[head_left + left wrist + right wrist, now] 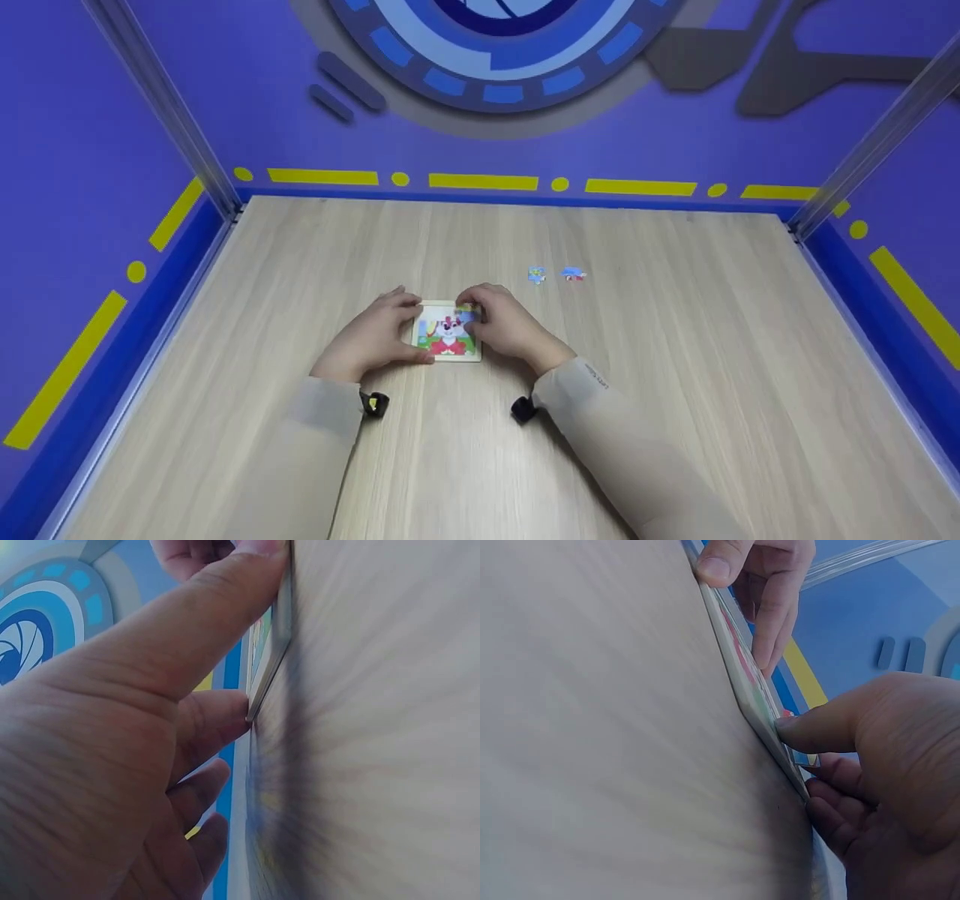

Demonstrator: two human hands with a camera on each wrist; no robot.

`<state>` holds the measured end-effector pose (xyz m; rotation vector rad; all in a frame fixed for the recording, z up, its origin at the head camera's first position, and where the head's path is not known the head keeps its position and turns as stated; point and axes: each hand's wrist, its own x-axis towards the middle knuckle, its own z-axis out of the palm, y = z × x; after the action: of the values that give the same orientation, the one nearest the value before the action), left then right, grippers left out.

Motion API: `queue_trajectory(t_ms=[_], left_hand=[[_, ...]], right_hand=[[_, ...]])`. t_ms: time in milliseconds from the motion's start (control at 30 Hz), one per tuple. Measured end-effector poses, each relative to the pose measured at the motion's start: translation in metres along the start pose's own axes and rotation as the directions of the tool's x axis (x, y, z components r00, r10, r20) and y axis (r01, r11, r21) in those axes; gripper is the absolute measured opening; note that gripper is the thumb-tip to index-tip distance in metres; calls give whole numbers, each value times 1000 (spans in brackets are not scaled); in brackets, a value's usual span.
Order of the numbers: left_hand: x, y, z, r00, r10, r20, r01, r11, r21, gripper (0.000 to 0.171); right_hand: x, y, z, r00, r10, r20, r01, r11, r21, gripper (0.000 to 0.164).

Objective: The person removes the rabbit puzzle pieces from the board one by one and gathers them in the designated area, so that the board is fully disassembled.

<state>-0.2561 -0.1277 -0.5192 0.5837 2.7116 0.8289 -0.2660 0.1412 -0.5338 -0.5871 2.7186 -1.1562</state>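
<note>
A small square jigsaw tray [459,359] with a pale wooden rim lies on the table, its picture [448,335] showing a white-faced cartoon animal in red. The upper left of the tray is bare white. My left hand [373,334] grips the tray from the left, thumb at the near edge and fingers at the far left corner. Over the upper right corner, my right hand [510,324] pinches a puzzle piece [807,759] between thumb and fingers. The piece has blue and orange on it and is mostly hidden by the fingers.
Two loose puzzle pieces lie beyond the right hand, a blue one with yellow [536,274] and a blue and red one [574,274]. The wooden table [675,337] is bounded by blue panels at the back and both sides.
</note>
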Motion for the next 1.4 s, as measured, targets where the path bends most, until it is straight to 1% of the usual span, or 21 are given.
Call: queue_trajectory(t_ms=[100, 300, 767, 933, 1100, 1300, 1400], left_hand=[[0, 0, 0, 1000, -1, -2, 1, 1000, 4, 101], [0, 2, 0, 1000, -1, 1, 1, 1000, 10, 102], [2, 1, 0, 1000, -14, 6, 14, 1000, 23, 103], [1, 1, 0, 1000, 3, 1, -3, 1000, 25, 101], [0, 1, 2, 1000, 7, -7, -7, 1000, 22, 99], [1, 2, 0, 1000, 8, -2, -8, 1000, 27, 101], [1, 2, 1, 1000, 0, -5, 1, 1000, 31, 101]], right_hand=[[1, 0, 0, 1000, 7, 0, -7, 1000, 4, 37], [2, 1, -2, 1000, 20, 15, -20, 1000, -15, 38], [-1, 2, -6, 998, 0, 60, 4, 998, -69, 45], [-1, 3, -5, 999, -2, 50, 5, 999, -42, 44], [0, 5, -3, 999, -16, 29, 17, 1000, -14, 43], [2, 5, -5, 1000, -25, -5, 25, 999, 33, 51], [1, 4, -8, 999, -38, -19, 39, 998, 41, 55]])
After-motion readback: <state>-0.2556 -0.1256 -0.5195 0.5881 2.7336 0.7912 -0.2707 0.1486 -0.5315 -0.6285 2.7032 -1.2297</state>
